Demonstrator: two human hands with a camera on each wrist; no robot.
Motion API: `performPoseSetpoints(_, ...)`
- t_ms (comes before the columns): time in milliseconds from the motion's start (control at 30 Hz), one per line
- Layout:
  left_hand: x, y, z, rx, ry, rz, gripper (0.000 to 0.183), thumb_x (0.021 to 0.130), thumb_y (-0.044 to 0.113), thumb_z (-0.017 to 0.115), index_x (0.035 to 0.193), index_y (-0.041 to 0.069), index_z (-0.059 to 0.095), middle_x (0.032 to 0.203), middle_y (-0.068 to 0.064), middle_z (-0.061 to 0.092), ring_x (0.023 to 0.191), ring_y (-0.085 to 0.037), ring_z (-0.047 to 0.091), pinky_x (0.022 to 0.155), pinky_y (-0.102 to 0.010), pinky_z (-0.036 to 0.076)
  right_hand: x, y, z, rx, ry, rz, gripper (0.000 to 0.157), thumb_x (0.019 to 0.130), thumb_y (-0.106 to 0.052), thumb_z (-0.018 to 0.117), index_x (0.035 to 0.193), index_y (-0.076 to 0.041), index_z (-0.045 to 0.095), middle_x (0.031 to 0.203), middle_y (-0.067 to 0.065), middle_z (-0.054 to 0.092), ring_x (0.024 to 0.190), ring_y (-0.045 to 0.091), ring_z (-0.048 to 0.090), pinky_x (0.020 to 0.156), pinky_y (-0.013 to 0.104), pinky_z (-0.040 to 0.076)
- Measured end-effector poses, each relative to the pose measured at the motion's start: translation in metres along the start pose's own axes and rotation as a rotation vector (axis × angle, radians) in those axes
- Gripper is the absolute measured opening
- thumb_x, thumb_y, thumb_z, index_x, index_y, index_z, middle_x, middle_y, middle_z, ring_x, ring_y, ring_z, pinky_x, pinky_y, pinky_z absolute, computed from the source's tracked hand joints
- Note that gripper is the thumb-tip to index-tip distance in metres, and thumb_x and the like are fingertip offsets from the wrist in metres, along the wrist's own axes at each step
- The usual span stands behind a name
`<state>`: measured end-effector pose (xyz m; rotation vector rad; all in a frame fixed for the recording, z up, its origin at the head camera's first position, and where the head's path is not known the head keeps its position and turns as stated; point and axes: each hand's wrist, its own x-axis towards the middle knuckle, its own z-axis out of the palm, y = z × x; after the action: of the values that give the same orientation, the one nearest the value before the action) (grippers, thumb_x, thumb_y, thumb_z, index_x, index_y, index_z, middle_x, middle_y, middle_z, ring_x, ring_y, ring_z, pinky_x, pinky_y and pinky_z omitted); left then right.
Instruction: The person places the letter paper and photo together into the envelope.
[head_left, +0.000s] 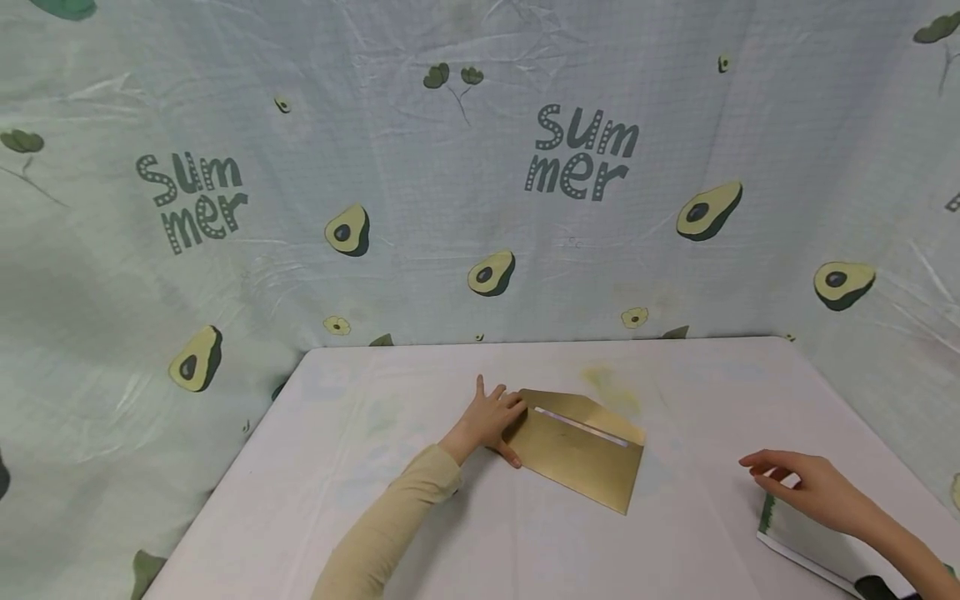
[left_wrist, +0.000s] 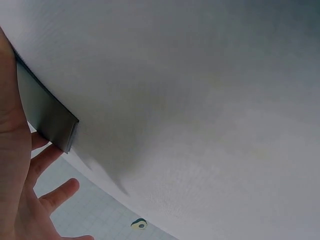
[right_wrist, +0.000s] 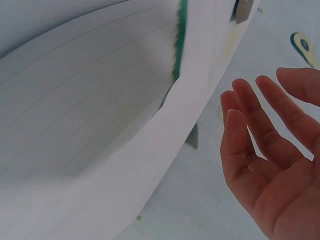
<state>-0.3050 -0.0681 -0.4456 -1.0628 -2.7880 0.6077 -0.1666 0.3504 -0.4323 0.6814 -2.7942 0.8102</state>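
Note:
A gold envelope [head_left: 577, 454] with its flap up lies tilted over the middle of the table. A pale strip shows along its opening. My left hand [head_left: 487, 421] holds the envelope's left end between thumb and fingers, the outer fingers spread. In the left wrist view, the fingers [left_wrist: 47, 160] touch the envelope's corner [left_wrist: 52, 115], which looks dark there. My right hand [head_left: 817, 492] hovers over a notebook [head_left: 806, 542] at the right, fingers loosely bent and holding nothing. In the right wrist view, the notebook shows a lined page [right_wrist: 100, 85] with a green edge.
A white cloth covers the table [head_left: 360, 467], with a faint yellowish mark near the back. Behind it hangs a pale curtain [head_left: 420, 192] printed with avocados and lettering. A black object [head_left: 876, 587] is partly visible by the notebook at the lower right.

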Motion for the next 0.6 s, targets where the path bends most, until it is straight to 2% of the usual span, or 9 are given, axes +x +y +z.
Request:
performPoseSetpoints(100, 0.001, 0.000, -0.001, -0.008, -0.003, -0.001, 0.103, 0.052, 0.080, 0.055, 0.134, 0.021, 0.038, 0.135, 0.003, 0.042, 0.125, -0.022, 0.037, 0.099, -0.061, 0.026, -0.013, 0.008, -0.002, -0.036, 0.065, -0.022, 0.025, 0.076, -0.003, 0.066, 0.099, -0.009, 0.062, 0.084, -0.010, 0.064, 0.069, -0.012, 0.050, 0.048, 0.017, 0.039)
performPoseSetpoints(200, 0.000, -0.001, -0.001, -0.018, -0.001, 0.000, 0.102, 0.052, 0.080, 0.055, 0.134, 0.021, 0.038, 0.135, 0.003, 0.042, 0.125, -0.022, 0.037, 0.099, -0.061, 0.026, -0.025, 0.012, -0.004, -0.159, 0.088, 0.032, 0.026, 0.073, -0.007, 0.070, 0.098, -0.009, 0.062, 0.084, -0.010, 0.063, 0.067, -0.012, 0.048, 0.049, 0.018, 0.038)
performPoseSetpoints(300, -0.001, -0.002, 0.000, -0.042, 0.002, 0.003, 0.102, 0.052, 0.079, 0.056, 0.134, 0.020, 0.038, 0.135, 0.002, 0.042, 0.125, -0.023, 0.038, 0.099, -0.062, 0.026, -0.035, 0.016, -0.005, -0.303, 0.045, 0.139, 0.031, 0.071, -0.016, 0.072, 0.099, -0.007, 0.062, 0.088, -0.001, 0.064, 0.070, 0.002, 0.054, 0.054, 0.025, 0.044)
performPoseSetpoints(400, -0.002, -0.002, 0.001, -0.063, 0.002, 0.003, 0.103, 0.052, 0.078, 0.057, 0.134, 0.019, 0.038, 0.135, 0.002, 0.042, 0.125, -0.024, 0.037, 0.099, -0.062, 0.025, -0.044, 0.022, -0.005, -0.444, -0.017, 0.238, 0.041, 0.071, -0.026, 0.073, 0.103, -0.004, 0.060, 0.094, 0.009, 0.062, 0.076, 0.024, 0.056, 0.062, 0.041, 0.048)
performPoseSetpoints(467, -0.002, -0.003, 0.002, -0.064, 0.006, 0.002, 0.103, 0.052, 0.078, 0.057, 0.134, 0.019, 0.038, 0.135, 0.001, 0.042, 0.125, -0.024, 0.037, 0.099, -0.062, 0.025, -0.050, 0.029, -0.003, -0.539, -0.058, 0.304, 0.051, 0.071, -0.038, 0.070, 0.106, -0.004, 0.059, 0.097, 0.014, 0.060, 0.081, 0.033, 0.053, 0.066, 0.051, 0.045)
performPoseSetpoints(533, -0.002, -0.003, 0.003, -0.059, 0.005, 0.000, 0.104, 0.052, 0.079, 0.056, 0.134, 0.019, 0.038, 0.135, 0.002, 0.042, 0.125, -0.024, 0.037, 0.099, -0.062, 0.025, -0.056, 0.036, -0.001, -0.627, -0.118, 0.375, 0.073, 0.070, -0.065, 0.055, 0.110, -0.004, 0.056, 0.101, 0.018, 0.056, 0.086, 0.036, 0.048, 0.071, 0.056, 0.040)
performPoseSetpoints(600, -0.002, -0.004, 0.004, -0.056, 0.003, -0.002, 0.104, 0.051, 0.079, 0.056, 0.134, 0.019, 0.038, 0.135, 0.002, 0.042, 0.125, -0.023, 0.037, 0.099, -0.062, 0.025, -0.063, 0.042, 0.003, -0.690, -0.175, 0.441, 0.089, 0.063, -0.078, 0.043, 0.112, -0.004, 0.054, 0.105, 0.021, 0.052, 0.090, 0.039, 0.043, 0.075, 0.060, 0.036)
